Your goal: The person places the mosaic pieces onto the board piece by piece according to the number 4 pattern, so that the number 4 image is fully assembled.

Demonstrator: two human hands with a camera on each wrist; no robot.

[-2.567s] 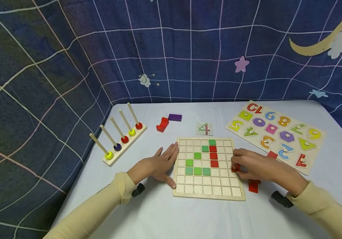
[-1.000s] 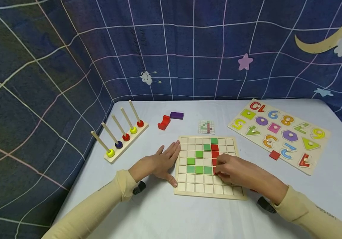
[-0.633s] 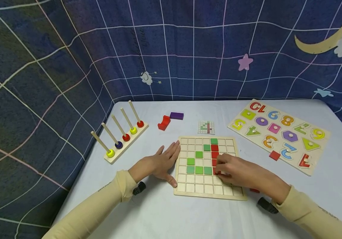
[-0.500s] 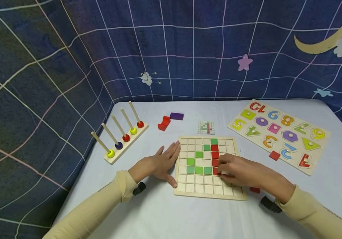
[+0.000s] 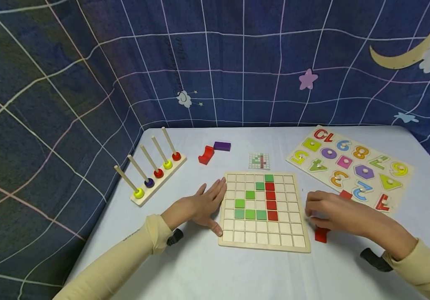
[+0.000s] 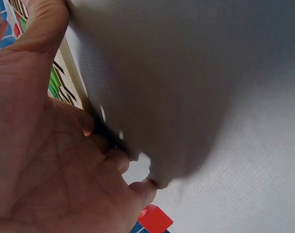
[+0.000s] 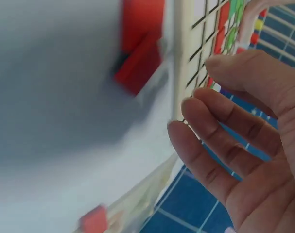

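Observation:
A wooden grid board [image 5: 250,236] lies flat on the table, with several green tiles [image 5: 250,214] in a stepped pattern and a column of red tiles [image 5: 271,205] set in its cells. My left hand [image 5: 204,206] lies with spread fingers along the board's left edge; the left wrist view shows its palm and the board's side. To the right of the board, my right hand [image 5: 335,212] hovers over loose red tiles [image 5: 320,236]. Its fingers [image 7: 220,124] are loosely bent with nothing between them in the right wrist view, apart from the overlapping loose tiles [image 7: 142,63].
A small pattern card [image 5: 259,161] lies behind the board. At left stands a peg stand [image 5: 158,183] with colored rings. Red [image 5: 206,155] and purple blocks [image 5: 222,146] lie farther back. A number puzzle [image 5: 344,162] occupies the right, with a red tile [image 5: 345,194] at its edge.
My right hand carried a red tile onto the board, and that tile now lies at the bottom of the red column. The hand has moved back right, empty. My left hand has stayed put.

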